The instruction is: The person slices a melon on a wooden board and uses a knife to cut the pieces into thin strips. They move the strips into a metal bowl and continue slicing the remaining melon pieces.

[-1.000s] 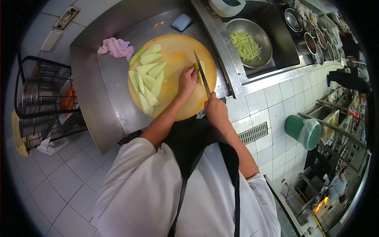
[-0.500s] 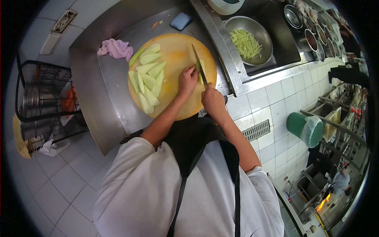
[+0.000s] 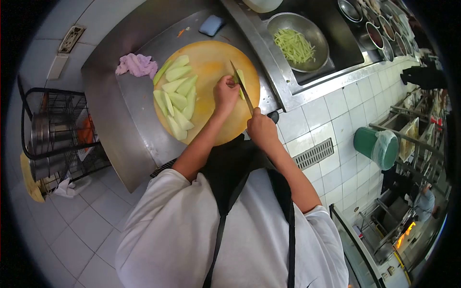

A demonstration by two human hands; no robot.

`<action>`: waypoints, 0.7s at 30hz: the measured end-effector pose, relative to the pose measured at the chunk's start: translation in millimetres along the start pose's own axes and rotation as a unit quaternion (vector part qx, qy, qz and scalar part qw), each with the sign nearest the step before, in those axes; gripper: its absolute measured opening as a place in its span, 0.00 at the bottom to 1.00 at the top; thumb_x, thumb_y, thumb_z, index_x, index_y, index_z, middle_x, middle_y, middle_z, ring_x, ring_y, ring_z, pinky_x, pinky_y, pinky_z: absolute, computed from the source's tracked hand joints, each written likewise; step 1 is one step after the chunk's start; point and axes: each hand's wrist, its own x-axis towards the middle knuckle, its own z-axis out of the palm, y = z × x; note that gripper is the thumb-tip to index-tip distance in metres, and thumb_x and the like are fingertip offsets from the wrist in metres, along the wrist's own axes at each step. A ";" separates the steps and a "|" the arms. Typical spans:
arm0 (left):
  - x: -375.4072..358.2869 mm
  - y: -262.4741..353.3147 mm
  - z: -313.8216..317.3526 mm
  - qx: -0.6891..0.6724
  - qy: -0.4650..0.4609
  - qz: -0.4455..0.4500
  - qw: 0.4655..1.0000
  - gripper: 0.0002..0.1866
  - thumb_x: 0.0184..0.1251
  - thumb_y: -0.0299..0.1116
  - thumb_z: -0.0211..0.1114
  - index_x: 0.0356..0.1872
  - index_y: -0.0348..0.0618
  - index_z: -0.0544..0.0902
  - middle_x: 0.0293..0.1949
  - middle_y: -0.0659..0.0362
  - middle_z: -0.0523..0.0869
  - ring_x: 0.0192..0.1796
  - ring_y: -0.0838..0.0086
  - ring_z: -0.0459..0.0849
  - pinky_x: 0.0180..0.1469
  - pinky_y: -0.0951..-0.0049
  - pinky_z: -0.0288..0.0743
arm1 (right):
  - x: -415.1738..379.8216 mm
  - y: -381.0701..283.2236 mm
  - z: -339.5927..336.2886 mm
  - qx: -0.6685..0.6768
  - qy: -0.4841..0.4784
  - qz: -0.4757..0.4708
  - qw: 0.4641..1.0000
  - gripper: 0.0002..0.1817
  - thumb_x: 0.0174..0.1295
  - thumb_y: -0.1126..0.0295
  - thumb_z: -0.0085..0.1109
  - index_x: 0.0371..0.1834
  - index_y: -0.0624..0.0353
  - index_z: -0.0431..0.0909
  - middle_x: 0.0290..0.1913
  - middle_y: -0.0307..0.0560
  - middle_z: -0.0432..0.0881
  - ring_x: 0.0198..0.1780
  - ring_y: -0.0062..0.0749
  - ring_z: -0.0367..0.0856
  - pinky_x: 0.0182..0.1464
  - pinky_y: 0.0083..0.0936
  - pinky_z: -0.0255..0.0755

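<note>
On the round cutting board (image 3: 211,60), my right hand (image 3: 262,127) is closed round the handle of a kitchen knife (image 3: 245,90), its blade pointing away from me. My left hand (image 3: 226,93) has its fingers curled together against the left side of the blade; what they press on is mostly hidden. Just right of the blade lies a pale green vegetable piece (image 3: 241,77), partly covered by the knife. Several larger pale green vegetable slices (image 3: 178,101) are piled on the board's left half.
A metal bowl (image 3: 321,41) of green strips (image 3: 294,46) sits at the upper right. Beyond the board are a blue sponge (image 3: 211,25) and a purple cloth (image 3: 136,65). A wire rack (image 3: 57,125) stands left; a green bin (image 3: 369,145) and a distant person (image 3: 424,204) are right.
The whole view has shifted slightly. My left hand and the knife stay close together over the board; my right hand still grips the handle.
</note>
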 end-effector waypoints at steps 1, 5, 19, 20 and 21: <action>-0.9 11.3 -2.6 -0.011 -0.010 -0.025 1.000 0.17 0.63 0.21 0.70 0.53 0.32 0.82 0.37 0.54 0.87 0.35 0.71 0.90 0.32 0.71 0.88 | -1.7 1.5 -1.2 -0.001 -0.004 -0.001 1.000 0.08 0.66 0.71 0.53 0.41 0.67 0.71 0.28 0.68 0.86 0.32 0.62 0.88 0.36 0.51 0.83; -2.0 30.4 -10.2 -0.039 -0.027 -0.080 0.996 0.17 0.62 0.21 0.70 0.52 0.32 0.82 0.37 0.54 0.87 0.35 0.71 0.90 0.32 0.71 0.88 | 0.4 0.9 2.7 0.014 0.003 -0.005 1.000 0.09 0.67 0.71 0.52 0.42 0.67 0.69 0.28 0.68 0.85 0.32 0.63 0.87 0.37 0.54 0.82; -4.9 31.8 -12.1 0.043 -0.001 -0.051 0.998 0.16 0.58 0.27 0.74 0.48 0.34 0.85 0.35 0.54 0.90 0.37 0.69 0.90 0.41 0.68 0.85 | 29.0 -3.9 20.9 0.021 0.034 -0.010 0.999 0.07 0.66 0.71 0.55 0.38 0.65 0.71 0.28 0.67 0.85 0.33 0.63 0.88 0.37 0.51 0.83; -5.0 30.9 -12.3 0.045 0.003 -0.049 0.998 0.16 0.58 0.27 0.74 0.47 0.34 0.85 0.35 0.54 0.90 0.37 0.69 0.90 0.41 0.68 0.85 | 30.7 -3.1 23.3 0.023 0.036 -0.012 0.999 0.08 0.66 0.71 0.55 0.38 0.65 0.71 0.28 0.67 0.85 0.33 0.63 0.88 0.37 0.51 0.83; -5.0 32.5 -12.9 0.047 0.006 -0.046 0.998 0.16 0.58 0.27 0.74 0.47 0.35 0.85 0.35 0.54 0.90 0.37 0.69 0.90 0.41 0.68 0.85 | 32.0 -3.0 25.5 0.025 0.039 -0.014 0.999 0.08 0.66 0.71 0.55 0.38 0.65 0.71 0.28 0.67 0.85 0.33 0.62 0.88 0.37 0.51 0.83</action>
